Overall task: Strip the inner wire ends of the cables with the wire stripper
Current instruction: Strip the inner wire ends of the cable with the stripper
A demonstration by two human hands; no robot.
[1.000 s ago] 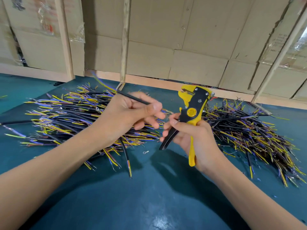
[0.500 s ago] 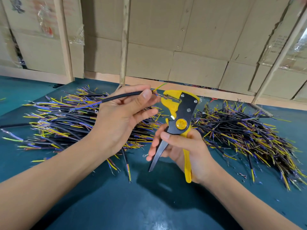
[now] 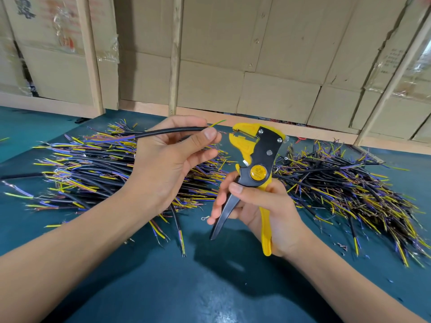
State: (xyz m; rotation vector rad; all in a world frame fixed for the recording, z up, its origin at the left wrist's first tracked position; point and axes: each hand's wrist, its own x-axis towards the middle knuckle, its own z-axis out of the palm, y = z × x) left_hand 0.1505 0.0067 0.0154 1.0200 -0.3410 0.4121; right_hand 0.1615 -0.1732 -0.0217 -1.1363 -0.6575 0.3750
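Standing at the bench, biggest item first:
Wall: cardboard sheets behind wooden battens, along the far edge.
Tabletop: teal mat, carries everything below.
Left pile: heap of cut black cables with yellow, purple and brown inner wires splayed out, behind the left forearm.
Right pile: second cable heap, behind and right of the right hand, apart from the left pile.
Left hand: left hand raised above the left pile, thumb and fingers pinching one black cable near its end.
Right hand: right hand wrapped round the tool's handles, thumb across the black one; handles spread apart, not squeezed.
Wire stripper: yellow-and-black wire stripper upright, head up, jaws open and pointing left at the cable end.
Held cable: black cable roughly level, far end with purple wires trailing left; a yellow-green inner wire sticks out past the fingertips.
Gap: thin strands just short of the jaws; can't tell if they touch.
Scrap: small metal ring terminal on the mat just left of the right hand's fingers.
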